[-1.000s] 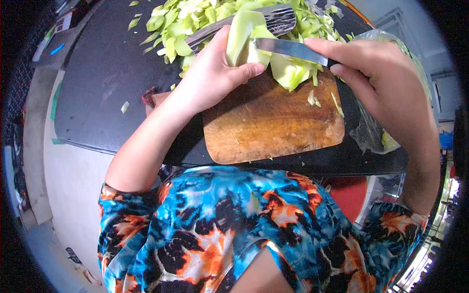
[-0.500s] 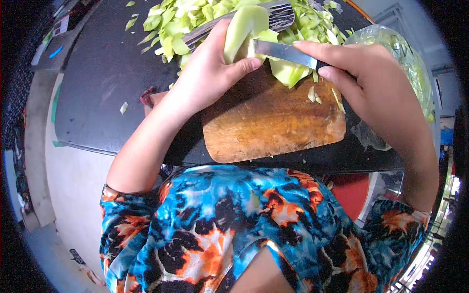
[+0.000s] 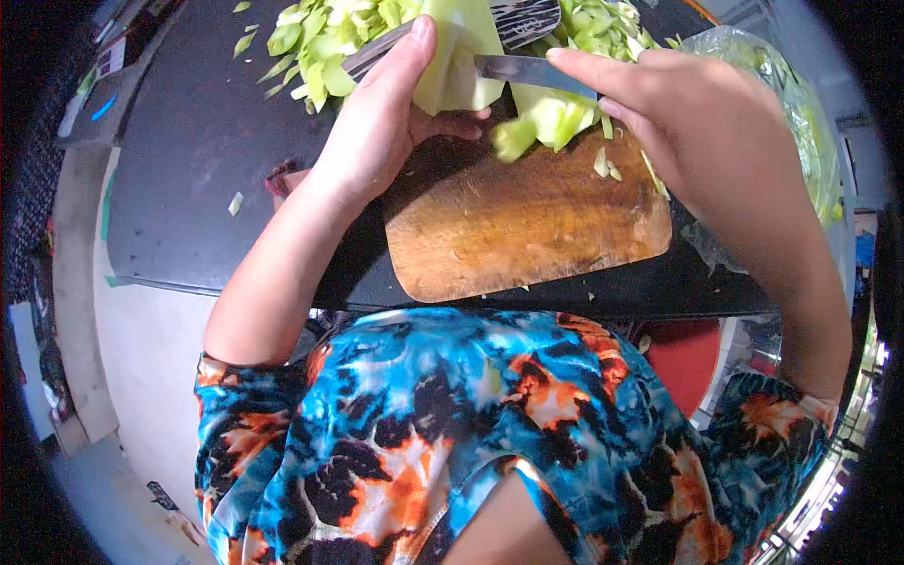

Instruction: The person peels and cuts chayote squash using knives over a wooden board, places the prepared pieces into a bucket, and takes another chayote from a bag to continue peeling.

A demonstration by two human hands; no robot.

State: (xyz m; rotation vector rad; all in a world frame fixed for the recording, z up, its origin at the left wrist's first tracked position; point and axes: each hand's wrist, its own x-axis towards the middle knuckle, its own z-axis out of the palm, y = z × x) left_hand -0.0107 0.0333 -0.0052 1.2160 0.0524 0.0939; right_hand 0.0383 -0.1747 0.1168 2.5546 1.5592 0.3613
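My left hand [image 3: 375, 127] grips a large pale green piece of fruit or vegetable [image 3: 463, 56] above the far part of a wooden cutting board [image 3: 527, 235]. Its thumb lies along the near side of the piece. In my right hand [image 3: 687, 118] is a knife [image 3: 541, 72], index finger stretched along the blade's back and the handle hidden in the palm. The blade reaches left against the pale green piece. Under the knife, thick green cut pieces [image 3: 560, 121] lie on the board, one blurred by motion at their left end.
A heap of green slices [image 3: 325, 42] spreads behind my hands. A black-and-white patterned strip [image 3: 527, 23] lies on it, partly hidden. At the right stands a clear plastic bag [image 3: 812, 122] with green contents. Small scraps dot the black table [image 3: 188, 179]; a red round seat [image 3: 673, 367] shows below.
The pale green piece has turned in my left hand, showing a broader face. My left thumb has moved up. The knife has shifted slightly up and left, and a blurred green bit appears below it.
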